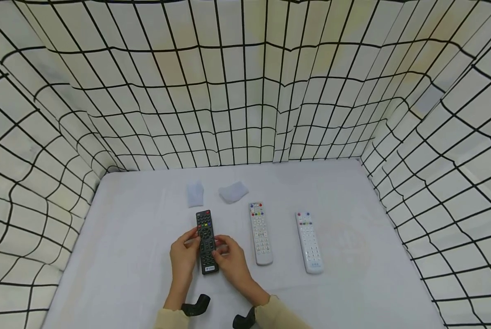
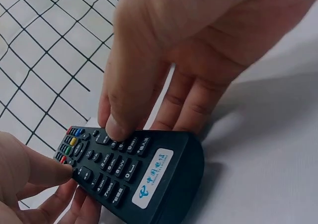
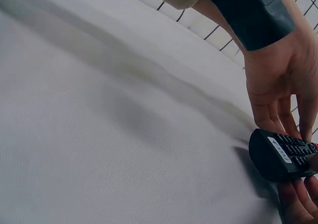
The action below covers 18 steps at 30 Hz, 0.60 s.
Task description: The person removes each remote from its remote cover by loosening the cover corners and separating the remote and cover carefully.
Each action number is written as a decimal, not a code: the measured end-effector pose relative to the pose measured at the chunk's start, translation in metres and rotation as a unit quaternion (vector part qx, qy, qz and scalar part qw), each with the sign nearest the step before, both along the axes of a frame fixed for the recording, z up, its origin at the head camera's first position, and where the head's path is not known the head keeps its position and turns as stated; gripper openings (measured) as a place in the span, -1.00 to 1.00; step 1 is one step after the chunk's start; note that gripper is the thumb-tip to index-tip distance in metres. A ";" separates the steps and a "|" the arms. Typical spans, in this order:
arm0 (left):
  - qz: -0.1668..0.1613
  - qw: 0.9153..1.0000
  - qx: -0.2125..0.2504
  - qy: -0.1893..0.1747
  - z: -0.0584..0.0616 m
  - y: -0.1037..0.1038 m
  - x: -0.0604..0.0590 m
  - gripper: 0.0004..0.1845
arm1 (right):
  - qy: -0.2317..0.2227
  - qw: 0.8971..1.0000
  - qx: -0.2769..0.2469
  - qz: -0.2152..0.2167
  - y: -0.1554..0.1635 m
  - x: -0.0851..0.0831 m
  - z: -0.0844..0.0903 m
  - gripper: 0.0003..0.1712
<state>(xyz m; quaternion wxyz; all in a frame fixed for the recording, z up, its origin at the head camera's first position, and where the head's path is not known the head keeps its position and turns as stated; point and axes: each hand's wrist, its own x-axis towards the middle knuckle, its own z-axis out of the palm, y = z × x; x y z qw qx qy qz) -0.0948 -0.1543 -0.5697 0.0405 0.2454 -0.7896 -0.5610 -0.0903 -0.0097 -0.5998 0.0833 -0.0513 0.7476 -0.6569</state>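
Observation:
Low and left of centre in the head view, a black television remote (image 1: 207,246) is held by both hands. My left hand (image 1: 182,260) pinches its left edge about halfway along. My right hand (image 1: 234,265) grips the right edge lower down, its thumb over the number keys. A white label with blue marks sits at the end nearer me; the left wrist view shows the remote (image 2: 154,182) tilted, its label end close to the camera. Fingers beneath it are partly hidden. To the right lie a white remote (image 1: 261,235) and another white remote (image 1: 310,244), keys up.
Two small pale cloth-like pieces, one upright (image 1: 195,194) and one slanted (image 1: 233,192), lie beyond the black remote. White cloth (image 1: 118,256) covers the table. Black-lined white curtains (image 1: 237,105) enclose the back and sides. A black wrist mount (image 1: 197,305) is on the left wrist.

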 end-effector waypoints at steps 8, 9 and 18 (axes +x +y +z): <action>-0.003 0.994 -0.105 0.011 -0.006 0.002 -0.001 -0.64 | 0.027 0.999 0.036 0.008 -0.002 0.000 -0.001 -0.56; -0.002 0.994 -0.108 0.011 -0.007 0.002 -0.001 -0.64 | 0.030 0.999 0.042 0.009 -0.003 0.000 -0.001 -0.56; -0.007 0.990 -0.143 0.007 -0.013 0.002 -0.005 -0.66 | 0.032 0.995 0.094 0.020 -0.003 -0.003 0.002 -0.58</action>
